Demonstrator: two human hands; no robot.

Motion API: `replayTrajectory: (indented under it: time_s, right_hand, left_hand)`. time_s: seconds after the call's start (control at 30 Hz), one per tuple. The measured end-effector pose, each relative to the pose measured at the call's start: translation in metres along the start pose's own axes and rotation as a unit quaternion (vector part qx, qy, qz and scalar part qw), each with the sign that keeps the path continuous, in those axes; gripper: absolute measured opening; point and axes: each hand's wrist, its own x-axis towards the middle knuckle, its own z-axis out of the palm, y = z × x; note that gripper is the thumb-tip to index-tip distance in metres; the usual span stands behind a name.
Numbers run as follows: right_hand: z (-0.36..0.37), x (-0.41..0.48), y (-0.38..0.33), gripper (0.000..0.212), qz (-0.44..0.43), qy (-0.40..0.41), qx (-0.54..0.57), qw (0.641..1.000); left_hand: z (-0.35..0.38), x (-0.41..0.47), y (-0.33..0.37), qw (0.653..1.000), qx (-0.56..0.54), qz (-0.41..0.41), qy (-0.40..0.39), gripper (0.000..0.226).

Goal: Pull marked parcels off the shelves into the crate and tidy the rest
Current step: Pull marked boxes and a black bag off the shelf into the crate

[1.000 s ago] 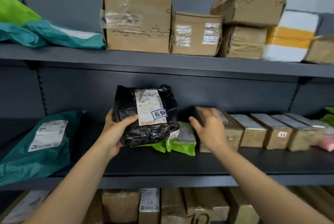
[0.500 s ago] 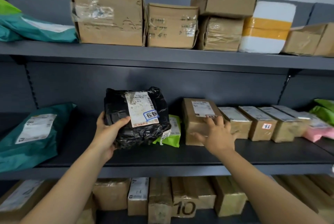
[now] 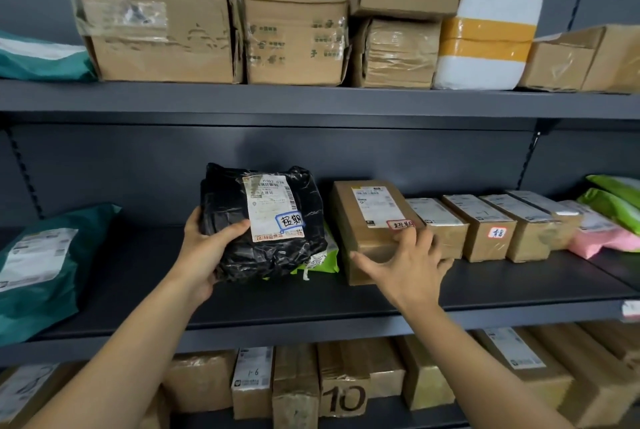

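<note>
The person's left hand (image 3: 204,248) grips the black parcel (image 3: 270,255) by its left end, thumb across the front; the fingers are tucked behind it and can't be seen. The parcel is tipped up on the middle shelf (image 3: 311,300), label facing the camera, with a blue-edged handwritten sticker (image 3: 290,221) at the label's lower right. Its lower edge hides most of a green bag (image 3: 320,260) lying under and behind it (only a corner and some print peek out).

The right hand (image 3: 407,264) lies spread over the near end of a brown box (image 3: 367,217) just beside the parcel; fingers fairly straight, thumb stretched left over the front face, not clamped on anything. Its fingertips cover part of a red-edged tag (image 3: 401,224) on top, so the writing is only half readable.

Right of that a row of small boxes (image 3: 450,231) sits side by side; one has a red mark (image 3: 497,232) on its front. Past those are a pink bag (image 3: 595,238) and lime mailers (image 3: 616,200), cut off by the frame edge. A teal bag (image 3: 41,265) leans at the left, partly out of frame. Up top there are cartons (image 3: 156,23) and a foam box (image 3: 485,37) with yellow tape; the tallest is cropped. The bottom boxes (image 3: 343,397) are dim, and their labels are too small to read.
</note>
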Motion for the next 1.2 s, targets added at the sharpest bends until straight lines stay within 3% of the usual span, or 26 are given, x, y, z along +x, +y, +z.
replayTrajectory:
  time_s: [0.17,0.3,0.73,0.93,1.2]
  right_hand:
    - [0.005,0.019,-0.011,0.102,0.02,-0.087,-0.034,0.995]
    - [0.023,0.024,-0.01,0.097,0.016,-0.11,-0.02,0.994]
    - [0.017,0.016,0.011,0.073,0.004,-0.013,0.171,0.985]
    - [-0.018,-0.009,0.046,0.075,0.005,0.032,0.291,0.956]
    - [-0.084,-0.053,0.053,0.069,-0.055,0.124,0.382,0.914]
  left_hand:
    - [0.001,-0.004,0.0,1.0,0.008,-0.002,-0.003,0.092]
    - [-0.002,-0.009,0.003,1.0,0.003,0.008,-0.001,0.093]
    - [0.0,-0.052,0.007,0.999,0.001,0.02,0.038,0.091]
    - [-0.001,-0.086,0.003,0.997,-0.008,0.05,0.055,0.094]
    - [0.024,-0.129,-0.01,0.996,-0.037,0.03,0.081,0.098]
